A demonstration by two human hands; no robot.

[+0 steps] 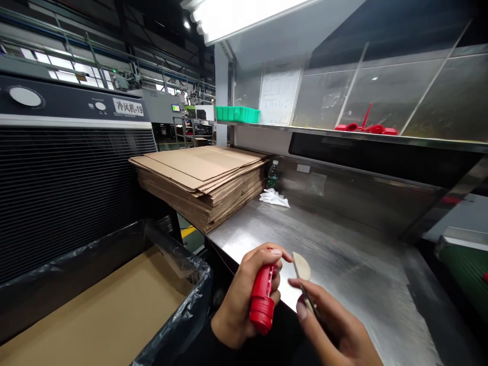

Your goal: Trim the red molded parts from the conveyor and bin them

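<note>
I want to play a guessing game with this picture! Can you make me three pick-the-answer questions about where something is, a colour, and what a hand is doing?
1. Where is the cardboard stack?
A. on the steel table's far left end
B. on the upper shelf
C. inside the lined box

2. What colour is the plastic part in the left hand?
A. green
B. red
C. white

3. What is the right hand doing?
A. lying flat and empty
B. holding the water bottle
C. holding a small blade

Answers: 1 A, the stack rests on the table. 2 B, it is bright red. 3 C, fingers grip the tool.
</note>
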